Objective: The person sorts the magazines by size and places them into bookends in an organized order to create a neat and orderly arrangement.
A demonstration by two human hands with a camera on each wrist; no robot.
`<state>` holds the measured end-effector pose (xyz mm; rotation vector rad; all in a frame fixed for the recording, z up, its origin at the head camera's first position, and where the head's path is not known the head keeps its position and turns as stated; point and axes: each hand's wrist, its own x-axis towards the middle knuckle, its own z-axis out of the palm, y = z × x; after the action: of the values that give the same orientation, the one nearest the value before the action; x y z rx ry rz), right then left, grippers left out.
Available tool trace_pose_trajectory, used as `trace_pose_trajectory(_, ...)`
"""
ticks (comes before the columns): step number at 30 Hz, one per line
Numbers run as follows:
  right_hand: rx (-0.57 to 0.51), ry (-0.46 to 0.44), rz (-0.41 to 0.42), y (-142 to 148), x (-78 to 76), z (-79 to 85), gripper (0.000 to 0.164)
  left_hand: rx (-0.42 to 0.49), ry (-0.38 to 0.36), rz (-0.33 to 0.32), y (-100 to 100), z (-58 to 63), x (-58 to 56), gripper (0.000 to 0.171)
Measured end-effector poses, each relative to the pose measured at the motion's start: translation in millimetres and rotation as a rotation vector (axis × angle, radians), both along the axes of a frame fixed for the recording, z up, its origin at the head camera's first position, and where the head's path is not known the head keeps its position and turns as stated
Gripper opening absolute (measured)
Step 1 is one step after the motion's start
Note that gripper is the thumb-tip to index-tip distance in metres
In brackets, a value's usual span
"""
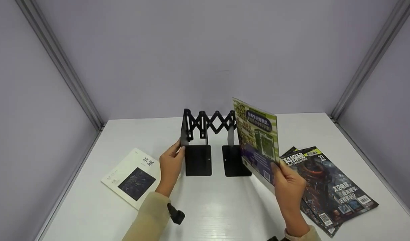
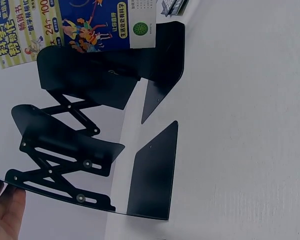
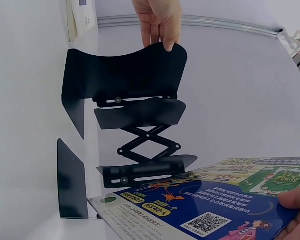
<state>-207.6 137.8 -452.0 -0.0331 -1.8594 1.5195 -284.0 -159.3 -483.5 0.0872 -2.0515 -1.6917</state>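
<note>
A black expandable bookend with a scissor lattice stands near the back of the white table. My left hand pinches its left end plate; in the right wrist view the thumb lies on the near face of that plate, the fingers behind it. My right hand grips a green, yellow and purple magazine by its near edge. Held upright at a slant, the magazine is beside the bookend's right end plate and partly hides it. Whether the two touch I cannot tell.
Left of the bookend lies a white book with a dark square picture, partly behind my left forearm. Dark magazines overlap on the table at the right. Grey walls enclose the table at the back and sides.
</note>
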Motion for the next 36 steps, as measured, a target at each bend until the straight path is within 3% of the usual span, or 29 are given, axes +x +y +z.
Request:
trace_pose_trajectory(18,-0.032,-0.025,0.068,-27.0,-30.5,-23.7,0.029,-0.006,0.001,-0.006,-0.4,-3.9,-0.7,0.034)
trace_pose_trajectory(26,-0.022,-0.007,0.021,-35.8,-41.5,-33.4,0.026,0.006,-0.005,-0.006,0.1,-3.0,-0.7,0.034)
trace_pose_trajectory(36,-0.126,-0.021,0.185,-48.9,-41.2,-43.0,0.030,0.005,-0.019,0.006,-0.7,-0.1,-1.2,0.034)
